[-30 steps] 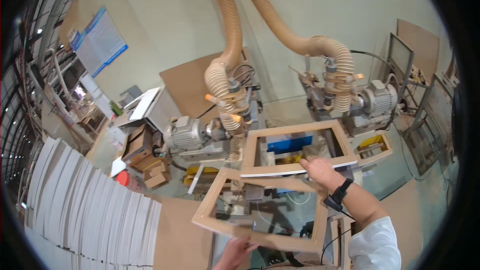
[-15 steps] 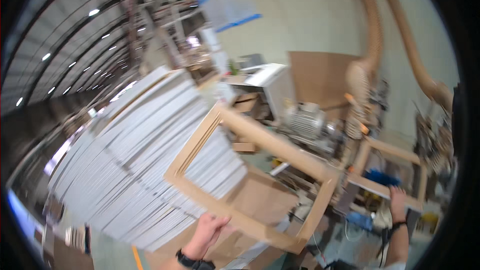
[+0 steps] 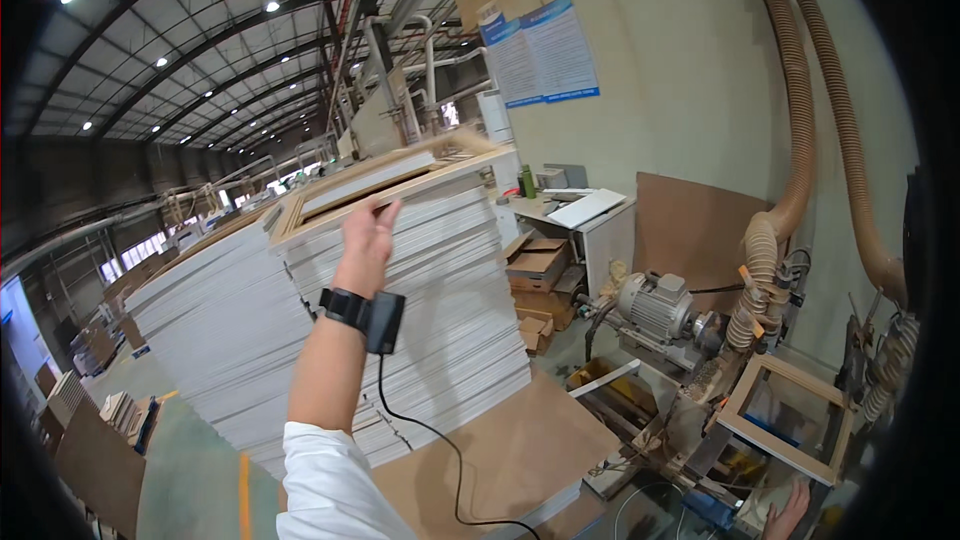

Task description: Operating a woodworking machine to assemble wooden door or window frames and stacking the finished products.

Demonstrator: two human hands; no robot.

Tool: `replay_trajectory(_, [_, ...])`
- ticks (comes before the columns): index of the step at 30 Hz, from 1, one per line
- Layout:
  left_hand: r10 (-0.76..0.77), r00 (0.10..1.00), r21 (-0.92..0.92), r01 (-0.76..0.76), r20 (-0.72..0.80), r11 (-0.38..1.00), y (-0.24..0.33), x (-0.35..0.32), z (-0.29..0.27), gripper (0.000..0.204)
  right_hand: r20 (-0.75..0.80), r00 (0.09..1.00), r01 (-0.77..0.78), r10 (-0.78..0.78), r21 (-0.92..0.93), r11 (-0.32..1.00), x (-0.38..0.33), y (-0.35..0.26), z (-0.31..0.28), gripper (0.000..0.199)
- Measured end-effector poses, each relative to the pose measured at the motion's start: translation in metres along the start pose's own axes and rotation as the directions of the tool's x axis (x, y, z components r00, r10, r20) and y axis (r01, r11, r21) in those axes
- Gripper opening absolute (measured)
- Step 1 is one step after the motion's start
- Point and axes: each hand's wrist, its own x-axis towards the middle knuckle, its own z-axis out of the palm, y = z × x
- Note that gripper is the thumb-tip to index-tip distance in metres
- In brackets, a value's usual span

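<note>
Ahead of me, a light-brown wooden frame point(image 3: 350, 208) lies over the top of a tall stack of white panels point(image 3: 420, 290); its far right corner is blurred. My left hand point(image 3: 368, 235), a black strap and small box on its wrist, reaches up with its fingers closed at the near rail of that frame. A second wooden frame point(image 3: 775, 452) rests on the machine at lower right. Just below its near rail is my right hand point(image 3: 788, 512), partly cut off by the lower edge, with thumb and fingers apart and nothing seen in them.
A brown board point(image 3: 530, 430) lies at the foot of the stack. Beyond it stand a motor point(image 3: 655, 305), ribbed hoses point(image 3: 795, 120), cardboard boxes point(image 3: 540, 265) and a white cabinet point(image 3: 610, 230). A black cable point(image 3: 455, 450) hangs from my left wrist.
The first frame has gone up and away from me onto the stack, with my left hand moving along. My right hand has come off the second frame and dropped lower. The view has turned.
</note>
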Motion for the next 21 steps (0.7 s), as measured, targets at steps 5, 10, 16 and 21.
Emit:
replay_trajectory(5, [-0.128, 0.986, 0.2, 0.148, -0.11, 0.968, -0.011, 0.031, -0.017, 0.038, 0.073, 0.961, -0.255, 0.267, -0.143, 0.956, -0.059, 0.027, -0.03, 0.051])
replay_trajectory(10, [-0.108, 0.975, 0.075, 0.125, -0.193, 0.989, -0.012, 0.068, -0.029, 0.063, 0.059, 0.887, -0.45, 0.457, -0.104, 0.887, -0.127, 0.04, -0.032, 0.048])
replay_trajectory(16, [-0.001, 0.999, 0.048, 0.003, -0.04, 0.999, -0.069, 0.016, 0.002, 0.06, 0.281, 0.472, -0.816, 0.836, -0.22, 0.535, -0.245, 0.064, 0.016, 0.05])
replay_trajectory(21, [-0.585, 0.711, 0.221, 0.544, 0.391, 0.809, -0.194, -0.211, 0.07, 0.029, 0.275, -0.217, -0.899, 0.937, -0.431, -0.082, -0.448, 0.054, 0.029, 0.051])
